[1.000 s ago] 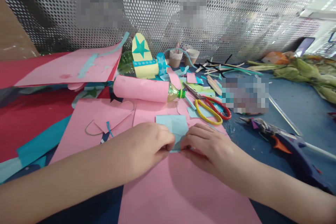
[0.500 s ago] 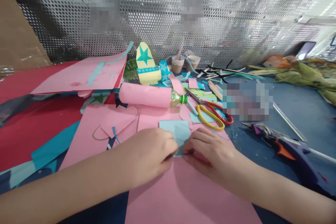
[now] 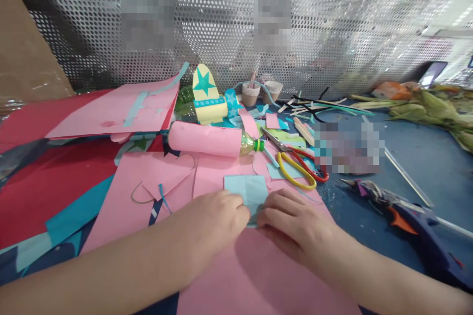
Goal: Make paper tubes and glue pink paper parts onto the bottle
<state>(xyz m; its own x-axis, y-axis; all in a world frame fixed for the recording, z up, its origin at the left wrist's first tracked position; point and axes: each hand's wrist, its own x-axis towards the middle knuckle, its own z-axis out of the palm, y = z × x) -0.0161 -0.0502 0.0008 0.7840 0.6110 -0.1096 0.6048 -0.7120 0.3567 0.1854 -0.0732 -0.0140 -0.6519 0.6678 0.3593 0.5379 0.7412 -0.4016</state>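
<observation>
Between my hands a small light-blue piece of paper [image 3: 247,188] lies on a large pink sheet [image 3: 266,270]. My left hand [image 3: 221,216], fingers curled, presses on its left and near side. My right hand [image 3: 291,219] is bent over its lower right corner, with the fingertips on the paper's near edge. Part of that edge is hidden under the fingers. Just beyond, a bottle wrapped in pink paper [image 3: 207,139] with a green cap lies on its side. Scissors [image 3: 295,162] with one yellow and one red handle rest open to the right of it.
A glue gun [image 3: 410,221] lies on the blue table at right, near a clear glue stick [image 3: 408,174]. Further back are a yellow paper piece with a star [image 3: 204,83], paper cups [image 3: 250,93], thin sticks and corn husks [image 3: 421,106]. Red and pink sheets [image 3: 111,113] are at left.
The view has tilted slightly, so things sit a little lower. Both hands stay on the light-blue paper, with small shifts of the fingers along its near edge.
</observation>
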